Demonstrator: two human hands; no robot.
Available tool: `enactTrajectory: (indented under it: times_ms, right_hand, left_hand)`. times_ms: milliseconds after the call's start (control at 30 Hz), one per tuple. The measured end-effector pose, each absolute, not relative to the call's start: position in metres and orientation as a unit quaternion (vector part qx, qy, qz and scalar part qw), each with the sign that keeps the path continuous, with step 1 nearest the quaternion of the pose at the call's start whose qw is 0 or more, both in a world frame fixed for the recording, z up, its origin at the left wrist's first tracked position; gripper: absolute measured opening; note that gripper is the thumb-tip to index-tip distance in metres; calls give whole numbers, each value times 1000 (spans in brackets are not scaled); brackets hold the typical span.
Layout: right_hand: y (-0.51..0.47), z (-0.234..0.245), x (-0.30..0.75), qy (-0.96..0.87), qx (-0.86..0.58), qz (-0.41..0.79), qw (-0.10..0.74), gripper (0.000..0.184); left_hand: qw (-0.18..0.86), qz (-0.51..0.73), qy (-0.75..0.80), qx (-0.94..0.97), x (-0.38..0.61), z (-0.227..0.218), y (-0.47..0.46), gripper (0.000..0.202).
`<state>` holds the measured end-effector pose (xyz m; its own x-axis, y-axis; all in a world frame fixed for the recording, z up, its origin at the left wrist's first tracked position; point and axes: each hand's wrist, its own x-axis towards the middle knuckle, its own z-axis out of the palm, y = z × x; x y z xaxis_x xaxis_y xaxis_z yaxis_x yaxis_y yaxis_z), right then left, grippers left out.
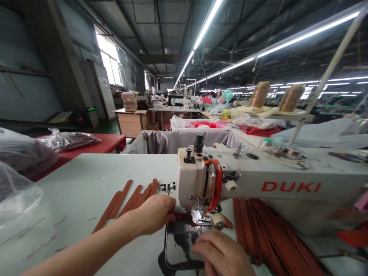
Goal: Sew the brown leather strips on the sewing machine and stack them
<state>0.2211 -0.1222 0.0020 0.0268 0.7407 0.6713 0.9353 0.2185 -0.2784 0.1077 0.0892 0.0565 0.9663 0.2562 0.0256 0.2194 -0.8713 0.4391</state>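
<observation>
A white sewing machine (pixel 258 180) marked DUKI stands on the pale table (pixel 80 191). My left hand (pixel 155 212) pinches a brown leather strap (pixel 181 217) just left of the presser foot (pixel 205 218). My right hand (pixel 221 253) rests in front of the needle plate (pixel 181 241) with curled fingers, and what it touches is hidden. Several brown straps (pixel 126 201) lie fanned out left of the machine. A thick pile of brown straps (pixel 273 234) lies under the machine arm on the right.
Clear plastic bags (pixel 20 172) sit at the far left, beside a red table (pixel 100 143). A fabric-lined bin (pixel 172 140) stands behind the table. Two thread cones (pixel 260 94) rise at the back right. More workstations stretch away under strip lights.
</observation>
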Motion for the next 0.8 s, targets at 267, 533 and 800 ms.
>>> enactTrajectory:
  times_ms: [267, 533, 800]
  right_hand:
    - [-107, 17, 203, -775, -530, -188, 290, 44]
    - [-116, 14, 224, -764, -567, -177, 251, 41]
    - [-104, -1, 221, -734, -581, -223, 271, 41]
  left_hand:
    - [473, -11, 293, 831, 96, 11, 28, 47]
    - [128, 304, 31, 943, 77, 18, 27, 36]
    - [49, 337, -75, 937, 82, -14, 34, 52]
